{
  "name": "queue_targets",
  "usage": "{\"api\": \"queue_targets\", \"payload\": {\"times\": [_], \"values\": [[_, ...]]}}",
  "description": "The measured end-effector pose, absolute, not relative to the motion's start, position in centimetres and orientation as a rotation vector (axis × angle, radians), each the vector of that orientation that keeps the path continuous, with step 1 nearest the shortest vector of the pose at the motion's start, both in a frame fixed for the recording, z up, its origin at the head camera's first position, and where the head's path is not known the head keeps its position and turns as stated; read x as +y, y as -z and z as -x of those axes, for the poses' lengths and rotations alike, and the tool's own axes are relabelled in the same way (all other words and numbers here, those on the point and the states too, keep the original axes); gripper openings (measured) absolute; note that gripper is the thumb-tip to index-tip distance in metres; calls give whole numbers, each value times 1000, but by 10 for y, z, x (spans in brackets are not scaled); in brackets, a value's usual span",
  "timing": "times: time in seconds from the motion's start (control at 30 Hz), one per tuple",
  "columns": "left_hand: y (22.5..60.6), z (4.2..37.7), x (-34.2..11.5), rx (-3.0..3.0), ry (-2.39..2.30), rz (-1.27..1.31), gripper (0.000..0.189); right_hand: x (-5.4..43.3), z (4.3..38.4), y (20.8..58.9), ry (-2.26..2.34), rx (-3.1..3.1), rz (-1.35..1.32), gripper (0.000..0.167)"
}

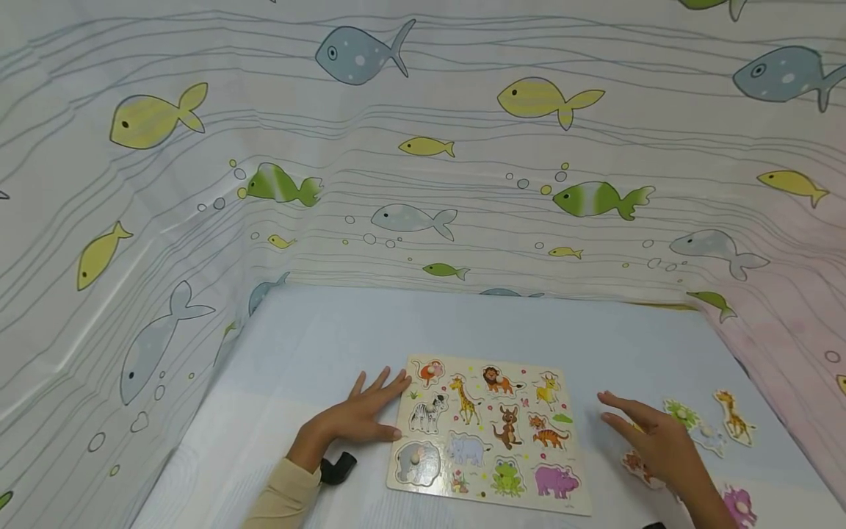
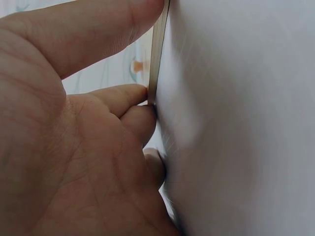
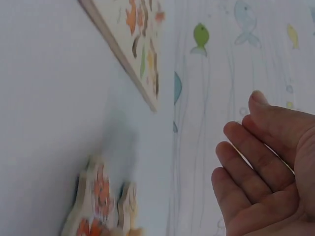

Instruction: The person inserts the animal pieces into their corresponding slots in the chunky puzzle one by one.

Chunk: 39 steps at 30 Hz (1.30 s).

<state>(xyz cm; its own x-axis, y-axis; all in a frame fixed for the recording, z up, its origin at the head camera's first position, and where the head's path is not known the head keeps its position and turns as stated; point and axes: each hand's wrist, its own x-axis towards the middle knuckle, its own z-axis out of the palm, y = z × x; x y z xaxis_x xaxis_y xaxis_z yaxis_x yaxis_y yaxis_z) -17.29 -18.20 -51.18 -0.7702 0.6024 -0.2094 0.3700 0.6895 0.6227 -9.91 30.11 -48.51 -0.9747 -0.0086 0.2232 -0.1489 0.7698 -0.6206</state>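
- Puzzle board (image 1: 487, 402) w/ animal pics is lying flat on the pale table (image 1: 344, 330), btwn your two hands.
- Your L hand (image 1: 360, 419) is resting at the board's L side, fingers spread wide. In the L wrist view, your thumb & fingertips are touching the board's thin wood edge.
- Your R hand (image 1: 651, 437) is hanging loose over the table, R of the board & apart from it. In the R wrist view, its fingers are bending a bit & lying side by side, w/ the thumb near them.
- Grey elephant pc (image 1: 424, 469) is sitting in the board's bottom L corner, w/ its round knob poking up.
- Loose pcs are lying R of the board. Giraffe pc (image 1: 735, 420) is lying far R, w/ a green pc (image 1: 681, 414) & a grey-white pc (image 1: 710, 439) near it.
- Brown pc (image 1: 637, 463) is partly hiding under your R hand. Purple pc (image 1: 742, 507) is lying just beside your R arm.
- Beige sleeve (image 1: 284, 496) is covering your L arm; a black thing (image 1: 338, 468) is sitting by that wrist.
- Fish sheet (image 1: 489, 173) is hanging behind the table.
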Motion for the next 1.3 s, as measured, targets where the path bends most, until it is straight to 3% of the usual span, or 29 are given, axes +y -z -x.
{"api": "queue_targets", "payload": {"times": [0.27, 0.83, 1.3], "values": [[511, 172, -182, 2509, -791, -744, 92, 354, 92, 485, -957, -2981, 56, 47], [510, 171, -181, 2512, -788, -757, 92, 399, 102, 521, -1094, -2812, -404, 36], [512, 173, -181, 2508, -793, -754, 93, 400, 107, 537, -983, -2658, -639, 42]]}}
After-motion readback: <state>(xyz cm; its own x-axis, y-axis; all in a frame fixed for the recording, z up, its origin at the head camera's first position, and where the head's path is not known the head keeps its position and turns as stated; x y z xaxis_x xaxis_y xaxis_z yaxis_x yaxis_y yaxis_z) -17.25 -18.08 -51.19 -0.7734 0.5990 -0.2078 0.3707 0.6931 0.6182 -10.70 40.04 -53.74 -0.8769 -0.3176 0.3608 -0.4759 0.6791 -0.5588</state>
